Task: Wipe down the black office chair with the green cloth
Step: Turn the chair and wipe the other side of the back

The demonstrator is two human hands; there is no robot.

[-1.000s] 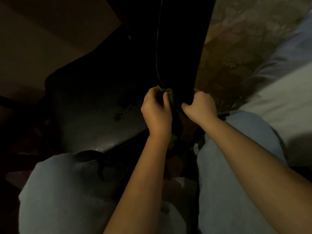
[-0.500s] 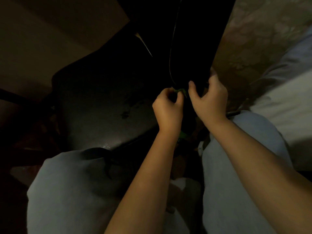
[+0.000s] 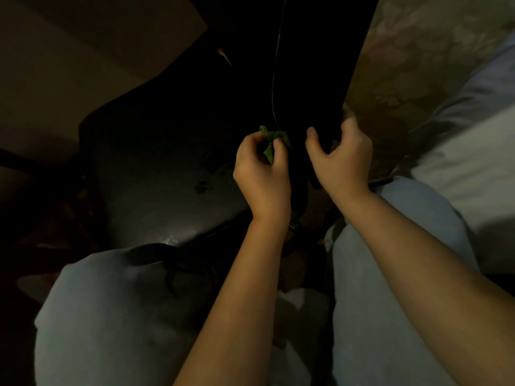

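The scene is very dark. The black office chair (image 3: 167,174) fills the centre, its seat to the left and its upright backrest (image 3: 312,65) rising at top centre. My left hand (image 3: 262,174) pinches the crumpled green cloth (image 3: 271,142) against the lower left edge of the backrest. Only a small part of the cloth shows above my fingers. My right hand (image 3: 340,160) curls round the lower right edge of the backrest, thumb in front and fingers behind it.
My knees in light blue trousers (image 3: 117,316) sit under the chair's near edge on both sides. A floral patterned covering (image 3: 418,59) and a pale bed edge (image 3: 468,174) lie to the right. A light wall or floor (image 3: 69,51) is at upper left.
The green cloth in my left hand has come up from behind the fingers and shows more. My right hand has shifted its hold on the backrest edge, moving apart from the left hand.
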